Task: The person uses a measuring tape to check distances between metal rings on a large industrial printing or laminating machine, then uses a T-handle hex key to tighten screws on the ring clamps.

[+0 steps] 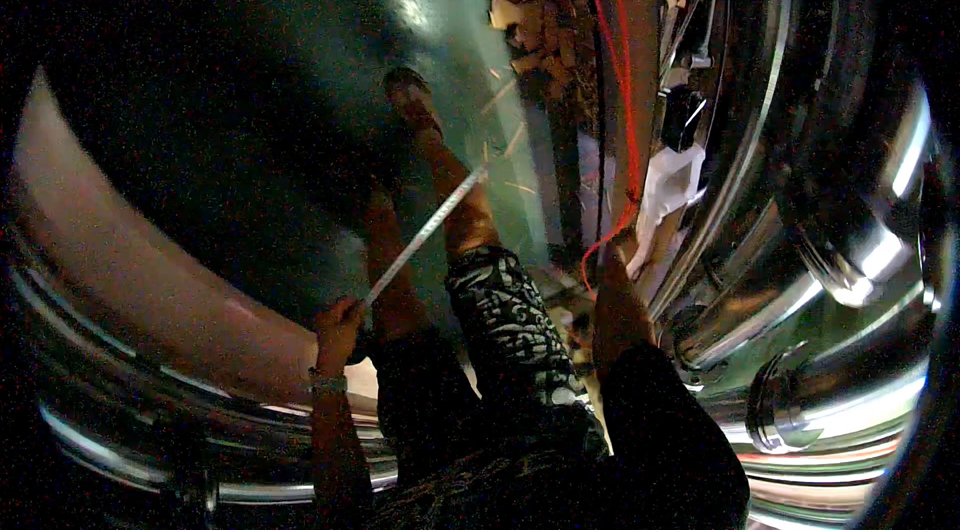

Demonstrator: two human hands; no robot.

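Observation:
My left hand [340, 324] is closed round one end of a long, narrow, pale strip with a mottled surface [428, 228]. The strip slants up and to the right, its far end in front of my bare shin. My right hand [622, 248] reaches forward on the right side, next to a crumpled white sheet or bag [668, 192]. A red cord [628, 100] comes down to this hand and loops past its wrist. The fingers there are dark and partly hidden, so their grip does not show.
A heap of cut wood pieces [515, 5] lies at the upper middle beside the dark green floor [410, 15]. A black object [685, 118] sits beyond the white sheet. Shiny metal cylinders [760, 325] crowd the right side. A pale curved edge [150, 240] bounds the left.

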